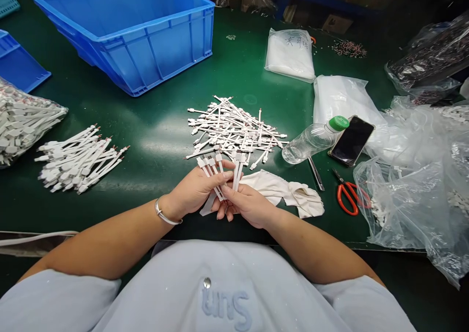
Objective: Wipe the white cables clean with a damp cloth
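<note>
My left hand (196, 188), with a silver bangle on its wrist, is closed round several short white cables (210, 168) whose connector ends point up and away from me. Beside it, touching it, my right hand (249, 202) pinches a few more white cables (239, 166). Just beyond both hands spreads a loose pile of white cables (234, 129) on the green table (154, 127). A second pile of white cables (80, 158) lies to the left. Under and right of my right hand is a crumpled white cloth (293, 193).
A big blue bin (161, 49) stands at the back left, and a bag of cables (25, 119) at the left edge. To the right are a bottle (311, 141), a phone (352, 140), a metal tool (315, 174), red-handled scissors (348, 195) and plastic bags (410, 195).
</note>
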### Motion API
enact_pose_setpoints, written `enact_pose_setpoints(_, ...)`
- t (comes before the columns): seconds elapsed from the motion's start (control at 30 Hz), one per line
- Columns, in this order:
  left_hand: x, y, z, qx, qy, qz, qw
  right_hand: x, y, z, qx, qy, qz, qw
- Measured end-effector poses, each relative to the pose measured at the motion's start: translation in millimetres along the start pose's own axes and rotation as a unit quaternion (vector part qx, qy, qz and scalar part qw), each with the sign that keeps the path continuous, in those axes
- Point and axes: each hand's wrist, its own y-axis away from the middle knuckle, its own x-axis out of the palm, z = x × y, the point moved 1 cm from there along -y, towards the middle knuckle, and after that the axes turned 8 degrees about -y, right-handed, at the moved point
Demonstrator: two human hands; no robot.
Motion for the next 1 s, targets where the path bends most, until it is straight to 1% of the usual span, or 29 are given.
enact_pose_setpoints(0.1,-0.9,1,1,0.003,-0.010,-0.016,1.000,-1,1,2,-0.012,0.060,-0.010,0.998)
enact_pose_setpoints(0.23,-0.2,1,1,0.008,-0.026,-0.007,1.000,-3,1,2,-0.028,0.131,-0.008,0.991)
enact_pose_setpoints(0.37,2.1,2,1,0.003,-0.058,0.032,0.998,-1,1,3,-0.007,0.154,-0.008,0.988)
enact_pose_setpoints(0.43,2.7,2,2,-0.009,-0.062,0.033,0.998,-3,6,8,0.018,0.191,0.007,0.981)
enact_pose_setpoints(0.5,2.3,0,2,-0.016,-0.024,0.006,1.000,-8,13,18,0.050,0.260,0.030,0.964)
enact_pose_setpoints(0.53,1.9,0,2,-0.019,0.007,-0.008,1.000,-13,17,25,0.060,0.295,0.028,0.953)
enact_pose_setpoints(0.57,1.4,-1,2,-0.024,0.042,-0.017,0.999,-19,20,31,0.058,0.320,0.008,0.946)
enact_pose_setpoints(0.6,1.0,-2,1,-0.033,0.076,-0.020,0.996,-25,22,37,0.041,0.327,-0.032,0.944)
enact_pose_setpoints(0.63,0.8,-2,0,-0.045,0.103,-0.015,0.994,-30,23,42,0.014,0.317,-0.085,0.945)
enact_pose_setpoints(0.7,0.9,-2,-2,-0.074,0.134,0.013,0.988,-39,20,47,-0.046,0.257,-0.183,0.948)
enact_pose_setpoints(0.73,1.4,-2,-3,-0.088,0.141,0.033,0.986,-40,18,46,-0.063,0.217,-0.211,0.951)
enact_pose_setpoints(0.77,2.0,-1,-3,-0.100,0.143,0.055,0.983,-40,14,43,-0.067,0.175,-0.217,0.958)
enact_pose_setpoints(0.8,2.7,-1,-3,-0.109,0.141,0.076,0.981,-39,10,39,-0.059,0.130,-0.204,0.968)
enact_pose_setpoints(0.87,4.2,0,-3,-0.124,0.140,0.105,0.977,-32,3,30,-0.034,0.046,-0.150,0.987)
enact_pose_setpoints(0.93,5.0,1,-2,-0.135,0.140,0.112,0.974,-26,0,24,-0.030,-0.015,-0.114,0.993)
enact_pose_setpoints(0.97,5.2,1,-2,-0.139,0.140,0.110,0.974,-25,0,24,-0.038,-0.031,-0.113,0.992)
enact_pose_setpoints(1.0,5.3,1,-2,-0.144,0.139,0.107,0.974,-25,0,25,-0.052,-0.037,-0.127,0.990)
